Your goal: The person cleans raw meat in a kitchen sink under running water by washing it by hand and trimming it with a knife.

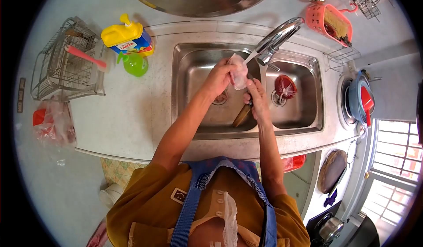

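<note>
Over the left basin of the steel sink (194,57), my left hand (221,77) grips a soft, pale pinkish-white piece of raw food (239,72). Its exact kind is unclear. Water runs from the chrome faucet (275,37) onto its upper end. My right hand (257,98) is closed around a long tool that looks like a knife (242,115), with a dark upper part and a flat brownish end angled down toward the basin's front. The right fingertips are at the lower edge of the pale piece. Some scraps (221,99) lie by the left drain.
A clear bag with dark red contents (285,87) sits in the right basin. Left of the sink stand a yellow detergent jug (125,37), a green spray bottle (135,65) and a wire rack (70,66). A pink basket (315,18) hangs at the back right, above a blue basin (356,99).
</note>
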Demonstrator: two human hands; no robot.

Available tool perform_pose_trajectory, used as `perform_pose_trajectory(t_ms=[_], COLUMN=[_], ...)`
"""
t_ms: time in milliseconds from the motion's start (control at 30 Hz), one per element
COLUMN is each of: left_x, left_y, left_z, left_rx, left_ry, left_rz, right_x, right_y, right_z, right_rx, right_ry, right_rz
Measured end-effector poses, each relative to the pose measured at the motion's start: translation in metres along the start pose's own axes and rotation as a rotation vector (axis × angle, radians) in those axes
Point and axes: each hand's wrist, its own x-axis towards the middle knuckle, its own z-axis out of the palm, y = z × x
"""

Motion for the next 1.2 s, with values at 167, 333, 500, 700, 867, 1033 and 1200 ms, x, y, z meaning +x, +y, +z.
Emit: perform_pose_trajectory(t_ms=[167, 333, 500, 700, 867, 1033, 1200], left_x=[-0.007, -0.006, -0.012, -0.007, -0.008, -0.005, -0.014], left_y=[-0.013, -0.019, -0.009, -0.022, -0.02, -0.015, 0.0], left_z=[-0.002, -0.004, 0.02, 0.018, 0.002, 0.003, 0.002], left_rx=[-0.147, -0.001, -0.06, 0.08, -0.012, -0.203, -0.105], left_ry=[0.037, 0.035, 0.029, 0.174, 0.155, 0.278, 0.1], left_rz=[-0.061, 0.005, -0.015, 0.079, -0.038, -0.006, -0.044], right_x=[0.004, -0.002, -0.002, 0.003, 0.013, 0.011, 0.016], right_y=[0.009, 0.012, 0.008, 0.012, 0.025, 0.015, 0.002], right_z=[0.003, 0.001, 0.005, 0.002, -0.001, 0.004, 0.02], right_rx=[-0.043, 0.015, -0.055, 0.05, 0.043, -0.171, -0.481], right_ry=[0.065, -0.004, 0.081, 0.011, 0.018, -0.065, -0.03], right_rz=[-0.077, -0.08, -0.125, -0.134, -0.179, -0.302, -0.502])
